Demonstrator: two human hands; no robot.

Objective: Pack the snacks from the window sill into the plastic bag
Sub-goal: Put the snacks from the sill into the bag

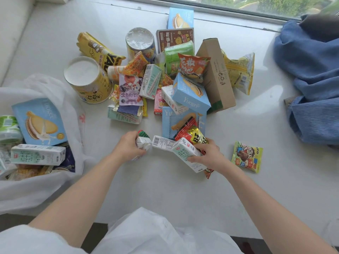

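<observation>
A heap of snacks covers the white window sill (165,189): blue biscuit boxes (190,94), yellow tubs (88,79), milk cartons and packets. My left hand (128,145) grips a small white carton (144,142) with a red and green top. My right hand (207,154) holds a pale green milk carton (187,153) together with a red and yellow packet (194,134). The white plastic bag (36,195) lies open at the left, with a blue biscuit box (40,121), a milk carton (36,154) and a green tub (8,127) inside.
A small yellow-green candy packet (246,156) lies alone to the right of my right hand. A tall brown cardboard box (216,74) leans in the heap. Blue clothing (311,79) is piled at the right. The window frame (220,13) runs along the far edge.
</observation>
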